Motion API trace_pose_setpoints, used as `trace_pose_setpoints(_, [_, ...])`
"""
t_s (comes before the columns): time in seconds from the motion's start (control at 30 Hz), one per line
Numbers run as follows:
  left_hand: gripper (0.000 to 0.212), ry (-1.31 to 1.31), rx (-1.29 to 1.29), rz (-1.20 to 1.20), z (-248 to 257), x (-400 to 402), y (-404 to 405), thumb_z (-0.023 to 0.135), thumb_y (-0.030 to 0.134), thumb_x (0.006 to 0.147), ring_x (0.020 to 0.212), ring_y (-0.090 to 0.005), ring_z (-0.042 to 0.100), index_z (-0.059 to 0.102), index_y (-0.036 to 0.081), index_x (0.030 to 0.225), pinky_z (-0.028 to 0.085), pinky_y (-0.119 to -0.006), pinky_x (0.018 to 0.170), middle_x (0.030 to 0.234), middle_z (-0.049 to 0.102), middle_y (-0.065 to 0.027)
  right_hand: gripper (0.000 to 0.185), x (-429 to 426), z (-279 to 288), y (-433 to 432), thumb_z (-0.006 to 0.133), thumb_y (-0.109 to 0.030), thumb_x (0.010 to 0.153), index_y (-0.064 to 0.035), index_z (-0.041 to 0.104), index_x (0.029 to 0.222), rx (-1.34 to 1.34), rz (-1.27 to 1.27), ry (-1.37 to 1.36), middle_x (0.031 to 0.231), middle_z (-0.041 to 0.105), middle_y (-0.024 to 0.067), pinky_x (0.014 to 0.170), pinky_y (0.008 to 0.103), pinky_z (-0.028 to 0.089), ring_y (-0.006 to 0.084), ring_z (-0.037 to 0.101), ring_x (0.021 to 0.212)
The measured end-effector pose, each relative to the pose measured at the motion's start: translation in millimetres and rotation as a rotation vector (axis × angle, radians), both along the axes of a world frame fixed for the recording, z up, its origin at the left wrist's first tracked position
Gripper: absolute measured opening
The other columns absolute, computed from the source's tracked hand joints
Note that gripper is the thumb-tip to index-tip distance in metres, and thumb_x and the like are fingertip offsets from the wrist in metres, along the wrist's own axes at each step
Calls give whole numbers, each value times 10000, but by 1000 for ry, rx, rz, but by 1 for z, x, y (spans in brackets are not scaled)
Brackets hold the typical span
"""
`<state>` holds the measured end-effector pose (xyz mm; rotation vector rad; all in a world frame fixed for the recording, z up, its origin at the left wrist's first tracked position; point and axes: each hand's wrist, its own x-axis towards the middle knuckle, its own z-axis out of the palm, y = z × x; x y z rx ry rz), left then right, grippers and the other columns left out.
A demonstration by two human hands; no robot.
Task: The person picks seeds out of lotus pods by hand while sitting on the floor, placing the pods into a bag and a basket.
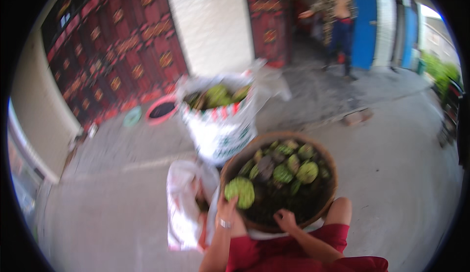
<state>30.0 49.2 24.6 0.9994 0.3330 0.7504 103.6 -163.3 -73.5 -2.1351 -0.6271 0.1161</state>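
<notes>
My left hand, with a metal-banded watch or bracelet on its wrist, grips a round green seed head, probably a lotus pod, at the left rim of a round brown basket. My right hand is over the near part of the basket, fingers curled; whether they pinch anything is too small to tell. More green and brownish pods lie heaped in the far half. Dark loose pieces, blurred, cover the near half. The basket stands between my knees.
Behind the basket stands a white woven sack full of pods. A second white sack slumps open at the left. A pink basin and a green round item sit by the wall. Bricks lie farther right; a person stands at the doorway.
</notes>
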Motion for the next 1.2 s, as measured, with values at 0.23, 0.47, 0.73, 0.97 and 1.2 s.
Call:
trace_pose_setpoints(0.23, [255,6,-232,389,-27,-24,89,620,51,747,824,-138,563,517,12,977,456,-257,682,962,577,-64,189,-18,15,4,590,-213,737,-49,558,823,-173,122,-82,793,579,128,618,405,454,323,566,716])
trace_pose_setpoints(0.47, [278,985,773,766,-84,-48,120,600,81,644,839,-387,489,464,8,875,408,-437,750,827,502,-188,184,-16,17,2,582,-207,741,-47,553,826,-205,156,-108,792,580,129,607,408,457,321,568,710])
trace_pose_setpoints(0.73, [399,1283,880,607,-101,-49,127,568,117,663,1013,-365,420,452,13,1030,334,-415,894,1078,455,-186,175,-16,22,5,571,-203,755,-48,547,834,-241,156,-58,783,579,128,610,410,460,320,572,702])
trace_pose_setpoints(0.97, [233,581,943,413,-61,-12,69,560,55,692,837,-274,559,542,14,921,443,-347,749,887,578,-141,200,19,-3,-1,590,-233,726,-59,594,823,-239,-17,215,774,609,139,651,398,466,326,581,753])
trace_pose_setpoints(1.2, [154,262,322,-364,-32,14,-19,516,-8,800,730,-112,585,544,8,951,468,-215,651,838,610,-69,387,72,-37,-28,632,-244,656,-105,568,1012,-853,130,108,1001,566,150,798,376,448,310,506,990])
